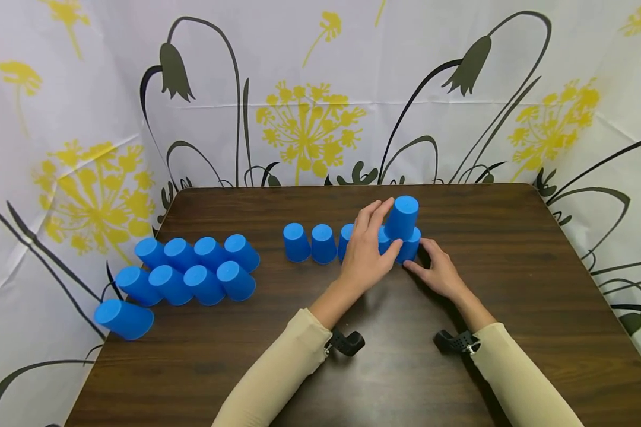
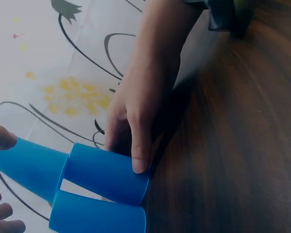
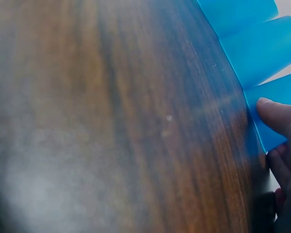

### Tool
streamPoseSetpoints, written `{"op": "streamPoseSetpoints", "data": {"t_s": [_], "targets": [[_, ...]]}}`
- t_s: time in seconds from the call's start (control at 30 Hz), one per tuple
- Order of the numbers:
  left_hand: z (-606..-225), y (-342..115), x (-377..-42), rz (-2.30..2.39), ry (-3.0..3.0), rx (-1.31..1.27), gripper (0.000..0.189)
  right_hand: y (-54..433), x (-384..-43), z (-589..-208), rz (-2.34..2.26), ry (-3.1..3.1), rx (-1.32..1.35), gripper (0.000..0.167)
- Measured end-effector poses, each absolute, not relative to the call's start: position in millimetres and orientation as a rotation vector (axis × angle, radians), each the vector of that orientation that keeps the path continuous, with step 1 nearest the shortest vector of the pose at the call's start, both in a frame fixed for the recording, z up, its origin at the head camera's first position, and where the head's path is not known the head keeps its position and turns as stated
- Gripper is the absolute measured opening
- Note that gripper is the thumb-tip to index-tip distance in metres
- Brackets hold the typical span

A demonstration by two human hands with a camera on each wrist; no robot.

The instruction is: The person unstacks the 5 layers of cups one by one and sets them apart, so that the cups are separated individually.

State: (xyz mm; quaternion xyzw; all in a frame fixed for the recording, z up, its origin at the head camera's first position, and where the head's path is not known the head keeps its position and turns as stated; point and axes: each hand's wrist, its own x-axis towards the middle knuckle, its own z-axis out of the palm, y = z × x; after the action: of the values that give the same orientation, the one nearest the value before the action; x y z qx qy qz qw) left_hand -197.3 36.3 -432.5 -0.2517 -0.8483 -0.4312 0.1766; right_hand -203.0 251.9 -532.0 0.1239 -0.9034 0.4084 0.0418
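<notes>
Upside-down blue plastic cups stand in a row, and one upper cup (image 1: pixel 402 218) rests across the two at the right end. My left hand (image 1: pixel 365 252) is beside this upper cup, thumb near its side and fingers spread apart from it, as the left wrist view also shows. With thumb in front and fingers behind, my right hand (image 1: pixel 439 271) grips the rightmost bottom cup (image 1: pixel 409 249). In the right wrist view the thumb (image 3: pixel 274 114) lies on that cup's wall. Part of the row is hidden behind my left hand.
Left of my left hand, more cups of the row (image 1: pixel 297 243) stand side by side. Two further rows of upside-down blue cups (image 1: pixel 205 284) are at the table's left, with a single cup (image 1: pixel 124 319) nearer me. A patterned cloth (image 1: pixel 310 59) hangs behind the brown table (image 1: pixel 278 356).
</notes>
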Motion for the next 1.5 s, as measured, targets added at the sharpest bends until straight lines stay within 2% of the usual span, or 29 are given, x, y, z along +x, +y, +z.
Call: {"op": "streamPoseSetpoints", "data": {"t_s": [0.1,0.5,0.8,0.97,1.2,1.33,1.5], "targets": [[-431.3,45.8,-203.2,-1.197,-2.459,-0.734,0.076,252.1,-202.2,-532.4,1.248,-2.750,0.383,0.061],[-438.6,59.2,-214.8,-1.167,-2.409,-0.710,0.052,252.0,-201.4,-534.9,1.239,-2.735,0.399,0.060],[-436.2,40.8,-215.9,-1.275,-2.296,-0.759,0.049,250.1,-203.4,-531.4,1.252,-2.749,0.388,0.062],[-429.9,2.2,-194.8,-1.337,-2.231,-0.793,0.049,249.9,-203.1,-530.2,1.235,-2.761,0.388,0.061],[-415.0,-80.4,-142.7,-1.379,-2.200,-0.683,0.054,252.0,-200.8,-531.0,1.224,-2.762,0.372,0.061],[-418.2,-137.6,-110.6,-1.353,-2.261,-0.505,0.060,252.5,-200.4,-531.9,1.223,-2.764,0.380,0.061],[-428.7,-206.0,-73.4,-1.212,-2.298,-0.162,0.066,252.3,-201.0,-530.1,1.237,-2.763,0.376,0.061]]}}
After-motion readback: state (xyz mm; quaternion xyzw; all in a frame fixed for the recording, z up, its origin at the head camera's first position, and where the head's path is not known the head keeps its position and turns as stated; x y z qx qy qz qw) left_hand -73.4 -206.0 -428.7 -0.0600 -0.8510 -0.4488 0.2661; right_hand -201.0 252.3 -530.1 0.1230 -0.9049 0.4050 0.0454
